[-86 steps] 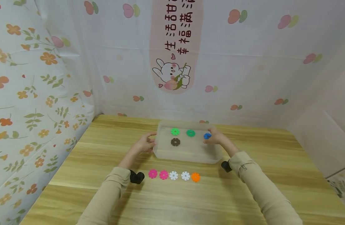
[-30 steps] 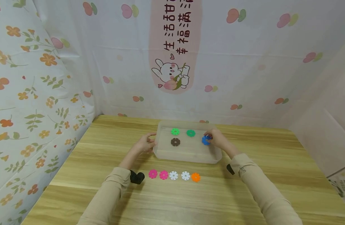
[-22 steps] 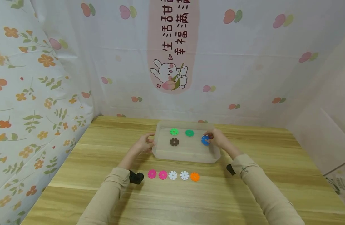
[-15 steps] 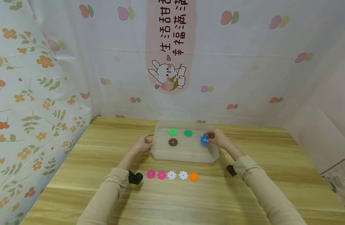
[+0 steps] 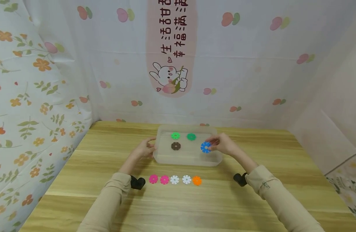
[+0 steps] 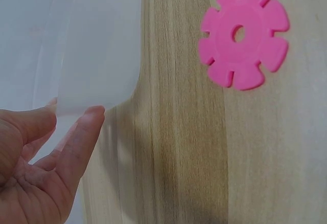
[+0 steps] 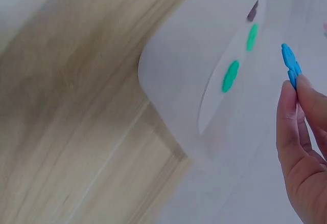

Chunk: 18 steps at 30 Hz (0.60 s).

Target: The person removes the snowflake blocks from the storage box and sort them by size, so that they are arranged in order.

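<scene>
The fingertips of your right hand pinch the blue disc by one edge above the right part of the tray, and so slim a hold could let it twist or drop. Your left hand has parted fingers, tips against the tray's left end, where a push might slide it; both forearms slant inward.

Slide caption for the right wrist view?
Right hand pinches a blue notched disc; two green discs and a brown disc lie in the translucent tray.
</scene>
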{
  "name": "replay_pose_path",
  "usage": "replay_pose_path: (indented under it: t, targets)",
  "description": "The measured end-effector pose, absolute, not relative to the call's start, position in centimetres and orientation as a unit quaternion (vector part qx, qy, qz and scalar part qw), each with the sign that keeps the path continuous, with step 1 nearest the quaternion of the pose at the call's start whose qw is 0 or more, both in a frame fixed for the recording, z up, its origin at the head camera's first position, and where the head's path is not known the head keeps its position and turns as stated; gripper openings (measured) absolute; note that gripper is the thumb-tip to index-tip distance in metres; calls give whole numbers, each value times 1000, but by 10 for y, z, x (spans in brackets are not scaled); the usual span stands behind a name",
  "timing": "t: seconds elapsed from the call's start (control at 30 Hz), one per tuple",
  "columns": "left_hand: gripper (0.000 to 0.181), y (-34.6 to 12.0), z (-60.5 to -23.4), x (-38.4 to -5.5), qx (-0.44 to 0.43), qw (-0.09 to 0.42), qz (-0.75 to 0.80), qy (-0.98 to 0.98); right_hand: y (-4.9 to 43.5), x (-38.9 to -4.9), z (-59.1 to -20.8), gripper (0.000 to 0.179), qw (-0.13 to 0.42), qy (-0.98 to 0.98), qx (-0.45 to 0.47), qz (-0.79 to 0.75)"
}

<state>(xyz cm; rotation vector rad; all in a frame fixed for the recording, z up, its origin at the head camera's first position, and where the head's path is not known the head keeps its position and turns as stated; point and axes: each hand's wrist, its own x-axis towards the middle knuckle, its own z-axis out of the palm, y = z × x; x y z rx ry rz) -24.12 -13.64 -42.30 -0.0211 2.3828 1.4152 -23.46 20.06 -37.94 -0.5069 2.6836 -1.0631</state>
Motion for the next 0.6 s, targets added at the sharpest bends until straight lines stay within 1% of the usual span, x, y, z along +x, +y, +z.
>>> replay_pose_path:
  t: [0.37, 0.6]
  targets:
    - [53, -137, -421, -241, -4, 186, 512, 839, 208, -206, -388, 30, 159, 880, -186, -408]
    - [53, -138, -422, -241, -5, 187, 510, 840, 212, -192, -400, 30, 211, 852, -191, -440]
